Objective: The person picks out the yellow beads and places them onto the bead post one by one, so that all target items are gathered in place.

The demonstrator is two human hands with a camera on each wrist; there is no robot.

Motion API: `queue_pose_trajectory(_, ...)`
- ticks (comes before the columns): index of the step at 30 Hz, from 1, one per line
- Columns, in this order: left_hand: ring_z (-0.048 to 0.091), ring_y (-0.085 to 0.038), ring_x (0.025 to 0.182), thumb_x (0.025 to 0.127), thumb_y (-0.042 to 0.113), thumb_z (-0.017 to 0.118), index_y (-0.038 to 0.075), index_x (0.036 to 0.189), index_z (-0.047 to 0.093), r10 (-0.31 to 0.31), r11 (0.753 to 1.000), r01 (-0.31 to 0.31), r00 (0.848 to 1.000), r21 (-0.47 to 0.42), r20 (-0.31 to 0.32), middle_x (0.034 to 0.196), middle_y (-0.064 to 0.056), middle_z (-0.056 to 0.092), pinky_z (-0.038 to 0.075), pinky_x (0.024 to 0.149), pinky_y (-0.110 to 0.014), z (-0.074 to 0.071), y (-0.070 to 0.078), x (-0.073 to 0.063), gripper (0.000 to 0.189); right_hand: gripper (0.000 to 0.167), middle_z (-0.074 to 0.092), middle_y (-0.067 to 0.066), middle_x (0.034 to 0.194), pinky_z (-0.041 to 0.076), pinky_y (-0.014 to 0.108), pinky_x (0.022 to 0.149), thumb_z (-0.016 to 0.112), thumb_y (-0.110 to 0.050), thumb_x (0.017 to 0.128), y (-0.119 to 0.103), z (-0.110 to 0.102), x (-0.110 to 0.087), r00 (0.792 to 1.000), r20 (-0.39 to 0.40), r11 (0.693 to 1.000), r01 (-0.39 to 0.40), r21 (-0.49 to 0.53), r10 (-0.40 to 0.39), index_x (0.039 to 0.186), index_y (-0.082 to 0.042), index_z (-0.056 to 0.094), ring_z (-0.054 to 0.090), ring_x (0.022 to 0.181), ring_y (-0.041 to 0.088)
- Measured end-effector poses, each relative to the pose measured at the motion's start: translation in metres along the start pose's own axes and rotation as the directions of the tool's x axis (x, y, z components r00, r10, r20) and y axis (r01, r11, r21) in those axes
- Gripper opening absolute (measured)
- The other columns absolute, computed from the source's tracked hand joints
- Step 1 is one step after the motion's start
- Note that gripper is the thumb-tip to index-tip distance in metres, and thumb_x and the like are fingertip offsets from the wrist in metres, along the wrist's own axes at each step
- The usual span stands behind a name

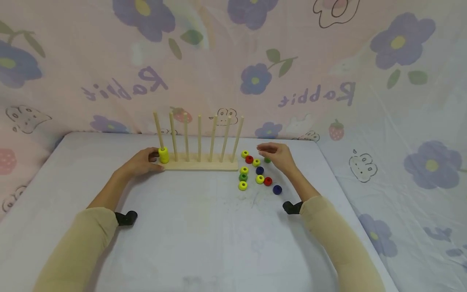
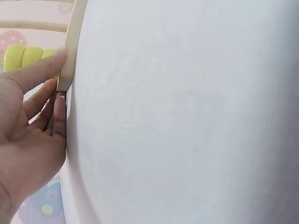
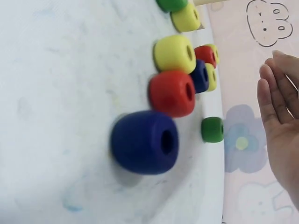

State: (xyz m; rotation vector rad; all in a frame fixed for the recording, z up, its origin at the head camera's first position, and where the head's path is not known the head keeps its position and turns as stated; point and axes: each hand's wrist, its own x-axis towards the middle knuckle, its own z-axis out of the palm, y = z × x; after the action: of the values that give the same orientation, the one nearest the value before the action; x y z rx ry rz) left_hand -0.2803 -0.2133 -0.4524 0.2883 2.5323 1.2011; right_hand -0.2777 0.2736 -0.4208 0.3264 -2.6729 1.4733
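A wooden peg stand [image 1: 200,166] with several upright rods stands toward the back of the table. Yellow beads [image 1: 163,155] are stacked on its leftmost rod. My left hand [image 1: 143,163] holds the left end of the base, thumb on the near side and fingers around the end, as the left wrist view shows up close. Right of the stand lie loose beads: yellow [image 1: 260,179], red [image 1: 268,181], blue [image 1: 277,190] and green [image 3: 213,129]. Above them hovers my right hand [image 1: 278,155], its fingers fairly straight and nothing seen between them. It partly covers a green bead in the head view.
A white cloth covers the table [image 1: 189,243]. Behind it hangs a printed curtain [image 1: 211,56] with flowers and rabbits. Black wrist mounts [image 1: 126,218] stick out at both sleeves.
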Motion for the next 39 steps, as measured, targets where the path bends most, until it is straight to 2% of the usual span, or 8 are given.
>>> queue_pose_trajectory(6, 0.037, -0.047, 0.135, 0.09, 0.017, 0.075, -0.011, 0.15, 0.025, 0.009, 1.0, -0.009, 1.0, 0.005, 0.001, 0.149, -0.033, 0.034, 0.03, 0.116, -0.056, 0.001, 0.0, 0.0, 0.083, 0.025, 0.072, 0.005, 0.116, 0.056, 0.031, 0.093, 0.072, -0.017, 0.093, 0.013, 0.002, -0.006, 1.0, -0.007, 0.999, -0.027, -0.029, 0.027, 0.117, -0.012, 0.073, 0.068, 0.106, 0.02)
queue_pose_trajectory(13, 0.037, -0.047, 0.135, 0.089, 0.016, 0.075, -0.01, 0.15, 0.025, 0.015, 1.0, -0.015, 1.0, 0.001, -0.003, 0.149, -0.033, 0.035, 0.03, 0.116, -0.056, -0.001, 0.0, 0.003, 0.083, 0.024, 0.072, 0.005, 0.117, 0.054, 0.036, 0.097, 0.07, -0.015, 0.094, 0.018, 0.004, -0.008, 0.995, 0.018, 0.993, -0.1, -0.069, 0.101, 0.118, -0.013, 0.073, 0.066, 0.109, 0.02)
queue_pose_trajectory(19, 0.037, -0.046, 0.136, 0.089, 0.017, 0.076, -0.01, 0.151, 0.025, 0.004, 1.0, -0.004, 1.0, -0.003, -0.002, 0.149, -0.033, 0.034, 0.03, 0.116, -0.055, -0.001, -0.002, 0.004, 0.085, 0.026, 0.071, 0.005, 0.118, 0.053, 0.037, 0.099, 0.07, -0.017, 0.094, 0.022, 0.007, -0.006, 0.985, 0.044, 0.977, -0.157, -0.143, 0.165, 0.12, -0.013, 0.072, 0.065, 0.111, 0.021)
queue_pose_trajectory(23, 0.037, -0.046, 0.136, 0.089, 0.019, 0.076, -0.01, 0.151, 0.023, 0.002, 1.0, -0.002, 1.0, -0.007, 0.005, 0.15, -0.033, 0.033, 0.029, 0.116, -0.056, -0.001, -0.003, 0.003, 0.087, 0.028, 0.071, 0.004, 0.12, 0.051, 0.038, 0.101, 0.07, -0.017, 0.094, 0.024, 0.009, -0.005, 0.977, 0.051, 0.968, -0.199, -0.156, 0.209, 0.122, -0.014, 0.072, 0.063, 0.113, 0.022)
queue_pose_trajectory(30, 0.037, -0.046, 0.136, 0.089, 0.019, 0.076, -0.01, 0.151, 0.023, 0.003, 1.0, -0.003, 1.0, -0.005, -0.005, 0.149, -0.033, 0.034, 0.029, 0.116, -0.055, -0.002, 0.0, 0.003, 0.086, 0.028, 0.07, 0.004, 0.122, 0.05, 0.042, 0.103, 0.069, -0.016, 0.095, 0.027, 0.011, -0.005, 0.971, 0.056, 0.963, -0.22, -0.157, 0.231, 0.123, -0.015, 0.072, 0.061, 0.117, 0.023)
queue_pose_trajectory(39, 0.037, -0.045, 0.135, 0.089, 0.015, 0.075, -0.011, 0.151, 0.024, 0.005, 1.0, -0.005, 1.0, -0.019, -0.006, 0.149, -0.033, 0.035, 0.029, 0.116, -0.055, 0.0, -0.001, 0.003, 0.084, 0.031, 0.07, 0.003, 0.123, 0.049, 0.04, 0.104, 0.072, -0.018, 0.093, 0.03, 0.015, -0.003, 0.968, 0.062, 0.959, -0.23, -0.168, 0.243, 0.124, -0.016, 0.071, 0.061, 0.117, 0.022)
